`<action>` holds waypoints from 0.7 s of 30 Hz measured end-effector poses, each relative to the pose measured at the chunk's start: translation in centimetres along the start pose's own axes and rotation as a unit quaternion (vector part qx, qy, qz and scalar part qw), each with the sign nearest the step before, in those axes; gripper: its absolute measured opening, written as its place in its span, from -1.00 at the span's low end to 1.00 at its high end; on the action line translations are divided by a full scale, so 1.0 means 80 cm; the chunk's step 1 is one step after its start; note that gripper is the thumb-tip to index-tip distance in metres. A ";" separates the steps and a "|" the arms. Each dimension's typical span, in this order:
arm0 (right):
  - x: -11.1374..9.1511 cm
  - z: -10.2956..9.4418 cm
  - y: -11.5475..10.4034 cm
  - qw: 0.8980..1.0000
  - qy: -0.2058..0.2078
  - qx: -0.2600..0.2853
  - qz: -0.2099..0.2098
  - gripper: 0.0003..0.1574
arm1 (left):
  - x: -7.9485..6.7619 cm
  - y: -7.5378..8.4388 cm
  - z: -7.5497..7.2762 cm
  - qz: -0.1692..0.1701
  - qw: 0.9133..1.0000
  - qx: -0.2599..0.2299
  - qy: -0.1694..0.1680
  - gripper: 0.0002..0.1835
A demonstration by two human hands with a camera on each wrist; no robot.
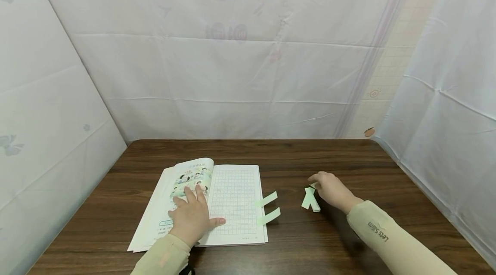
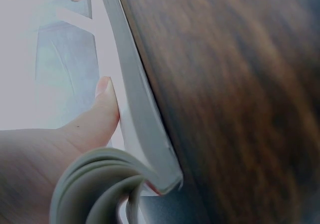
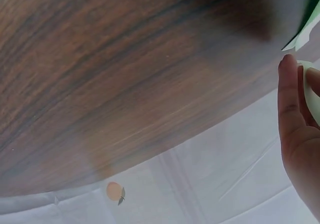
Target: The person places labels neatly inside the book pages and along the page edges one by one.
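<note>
An open book (image 1: 232, 197) lies on the table, a picture page on its left and a grid page on its right. My left hand (image 1: 190, 219) rests on it with fingers spread over the picture page and thumb on the grid page. In the left wrist view the thumb (image 2: 102, 109) lies near the book's edge, above curled pages (image 2: 95, 184). Two pale green paper strips (image 1: 269, 216) stick out from the grid page's right edge. My right hand (image 1: 331, 191) pinches another pale green strip (image 3: 312, 94), partly hidden by the fingers, beside a small pile of strips (image 1: 308, 199).
The dark wooden table (image 1: 294, 154) runs back to a pale hanging cloth (image 1: 232, 72). More cloth hangs on both sides. The strip pile lies to the right of the book, with bare wood between them.
</note>
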State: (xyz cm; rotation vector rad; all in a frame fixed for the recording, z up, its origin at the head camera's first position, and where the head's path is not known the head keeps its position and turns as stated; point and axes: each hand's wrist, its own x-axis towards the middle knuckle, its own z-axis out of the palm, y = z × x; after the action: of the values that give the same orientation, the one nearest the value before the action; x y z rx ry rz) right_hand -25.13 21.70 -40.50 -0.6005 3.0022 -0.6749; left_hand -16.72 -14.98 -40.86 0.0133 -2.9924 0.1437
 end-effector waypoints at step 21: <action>0.011 0.002 -0.007 0.996 0.009 0.078 0.051 -0.77 | 0.002 -0.001 0.003 0.002 1.000 0.002 -0.005 0.33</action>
State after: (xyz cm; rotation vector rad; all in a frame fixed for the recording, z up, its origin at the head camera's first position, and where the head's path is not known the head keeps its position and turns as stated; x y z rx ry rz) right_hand -25.71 20.83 -40.32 -0.4328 2.9354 -0.8997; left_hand -16.90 -15.10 -41.05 0.0092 -3.0026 0.1502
